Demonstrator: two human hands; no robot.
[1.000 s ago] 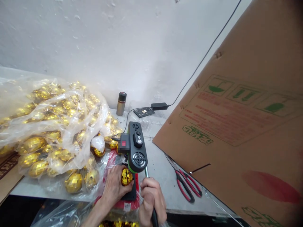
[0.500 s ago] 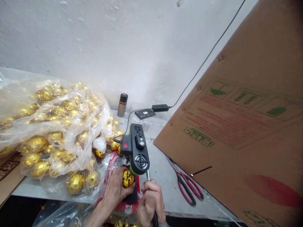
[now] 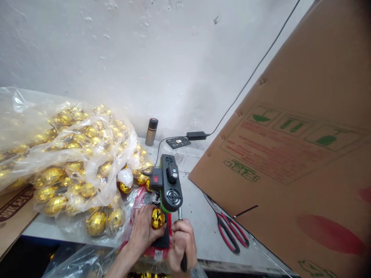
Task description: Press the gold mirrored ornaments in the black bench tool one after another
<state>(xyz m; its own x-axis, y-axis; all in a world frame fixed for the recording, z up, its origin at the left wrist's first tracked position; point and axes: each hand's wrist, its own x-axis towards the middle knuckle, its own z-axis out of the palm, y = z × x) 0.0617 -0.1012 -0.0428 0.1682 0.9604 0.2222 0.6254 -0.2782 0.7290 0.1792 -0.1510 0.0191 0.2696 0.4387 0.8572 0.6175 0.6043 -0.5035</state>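
A big cardboard box (image 3: 261,185) is standing on the right. A clear plastic bag (image 3: 129,148) of gold balls (image 3: 96,223) is lying on the left, maybe for easy reaching. A small black machine (image 3: 171,187) is standing between them. The right hand (image 3: 181,243) is gripping its lever (image 3: 180,214), perhaps for a strong hold. The left hand (image 3: 142,229) is pinching one gold mirror ball (image 3: 158,219) by the machine's near end, likely keeping it still.

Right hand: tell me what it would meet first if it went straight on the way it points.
Closed around the lever, the right hand would probably first meet the near end of the black machine, just up the picture from it. Depth is unclear, so it might pass beneath.
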